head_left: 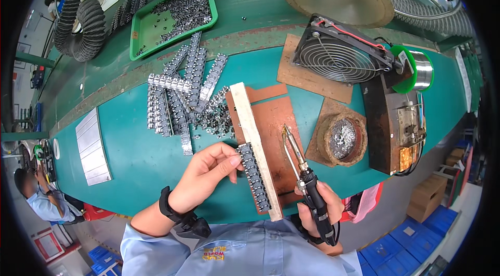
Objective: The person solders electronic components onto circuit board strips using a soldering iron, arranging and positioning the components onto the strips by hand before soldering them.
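My left hand (212,167) is closed in a pinch at the far end of a strip of small black-and-silver electronic parts (253,179). The strip lies along the left side of a pale wooden bar (256,145), which rests over a reddish-brown board (278,119). My right hand (319,208) grips a soldering iron (314,192) by its black handle. Its metal tip and a thin side tube point away from me, over the board, right of the bar and apart from the strip. A black band (174,208) circles my left wrist.
Beyond my left hand lie piled part strips (179,86) and loose parts (216,121). A green tray (136,41) of small parts stands behind. Rightward are a round pot (359,143) with metal bits, a fan (338,57), a solder spool (416,69) and a dark metal box (380,125).
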{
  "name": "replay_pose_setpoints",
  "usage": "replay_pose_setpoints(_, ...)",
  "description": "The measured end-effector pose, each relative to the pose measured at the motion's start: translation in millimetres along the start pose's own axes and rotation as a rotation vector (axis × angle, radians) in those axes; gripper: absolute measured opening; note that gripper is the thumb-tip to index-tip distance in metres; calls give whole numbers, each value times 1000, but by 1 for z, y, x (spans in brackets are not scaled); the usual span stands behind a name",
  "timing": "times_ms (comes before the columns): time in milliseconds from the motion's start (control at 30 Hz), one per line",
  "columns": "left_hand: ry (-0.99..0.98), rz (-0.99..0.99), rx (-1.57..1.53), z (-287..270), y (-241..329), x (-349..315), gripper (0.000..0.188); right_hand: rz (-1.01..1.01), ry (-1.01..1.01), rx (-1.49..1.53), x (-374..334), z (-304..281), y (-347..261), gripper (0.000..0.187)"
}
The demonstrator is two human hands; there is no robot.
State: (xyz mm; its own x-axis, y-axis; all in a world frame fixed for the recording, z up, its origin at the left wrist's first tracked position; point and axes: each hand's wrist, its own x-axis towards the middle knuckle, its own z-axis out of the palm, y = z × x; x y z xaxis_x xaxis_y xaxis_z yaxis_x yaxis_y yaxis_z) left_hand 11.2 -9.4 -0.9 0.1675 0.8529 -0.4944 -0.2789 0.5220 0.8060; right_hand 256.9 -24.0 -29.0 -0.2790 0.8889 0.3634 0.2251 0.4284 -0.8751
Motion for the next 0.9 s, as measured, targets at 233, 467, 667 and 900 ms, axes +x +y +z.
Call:
replay_pose_setpoints(233,-25,-38,-20,-1,5,-1,10,25,4,18,-1,0,0,47)
replay_pose_setpoints(467,-33,-47,-62,-3,6,-2,11,40,-1,6,-4,1,0,49)
replay_pose_setpoints(667,-51,-70,-89,-4,7,-2,13,38,11,36,-8,2,3,51)
replay_pose_setpoints(900,-57,-63,-132,-4,6,-2,15,113,-46,155,-11,-5,-8,53)
